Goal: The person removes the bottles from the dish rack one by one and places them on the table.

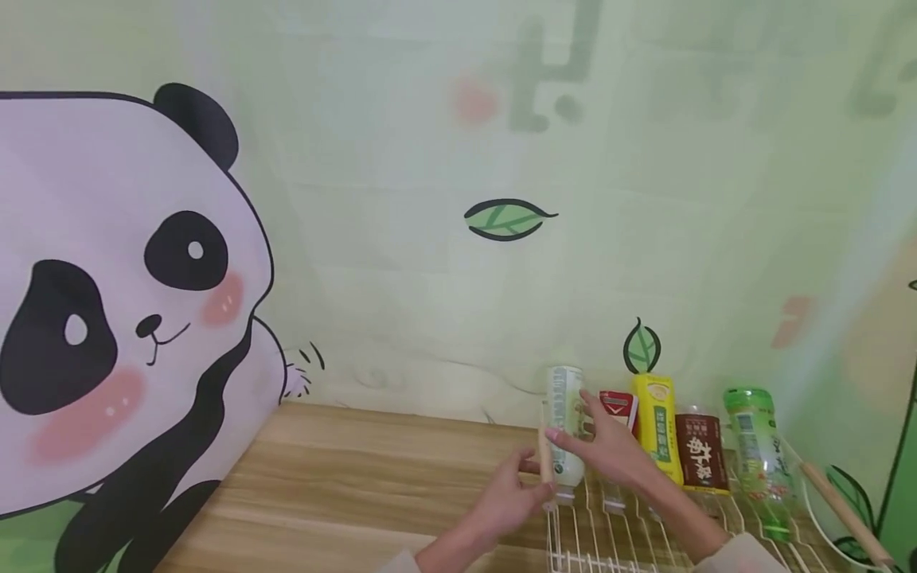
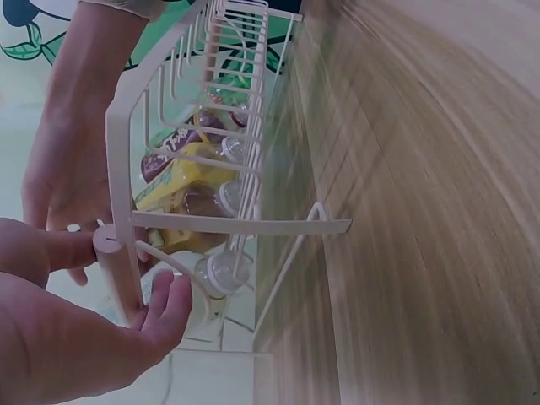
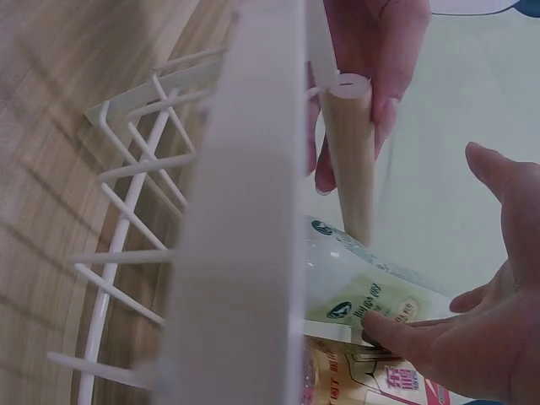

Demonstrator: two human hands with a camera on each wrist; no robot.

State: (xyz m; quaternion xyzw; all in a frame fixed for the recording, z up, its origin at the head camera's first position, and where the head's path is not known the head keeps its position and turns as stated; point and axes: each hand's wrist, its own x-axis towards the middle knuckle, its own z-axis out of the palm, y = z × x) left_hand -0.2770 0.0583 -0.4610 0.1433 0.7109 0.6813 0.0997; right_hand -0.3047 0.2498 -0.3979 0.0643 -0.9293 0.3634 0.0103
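Observation:
My left hand point(image 1: 510, 495) holds the wooden bar point(image 2: 122, 283) at the left end of a white wire rack point(image 2: 190, 221), with thumb and fingers on either side of it. A pale green-and-white bottle point(image 1: 564, 414) stands cap down in the rack, right beside that bar. Over the bottle is my right hand point(image 1: 612, 447), its thumb and fingers spread. In the right wrist view its fingertips lie at the bottle's label, while the thumb stands off from it. A red-and-gold package point(image 3: 380, 371) sits close next to the bottle, partly hidden by my right hand.
Further right in the rack are a yellow bottle point(image 1: 657, 426), a dark brown bottle point(image 1: 700, 450) and a green-capped bottle point(image 1: 755, 438). Another wooden bar point(image 1: 845, 513) is at the right end. A wood-grain table point(image 1: 358, 469) lies under it, with a panda-printed backdrop point(image 1: 401, 239) behind.

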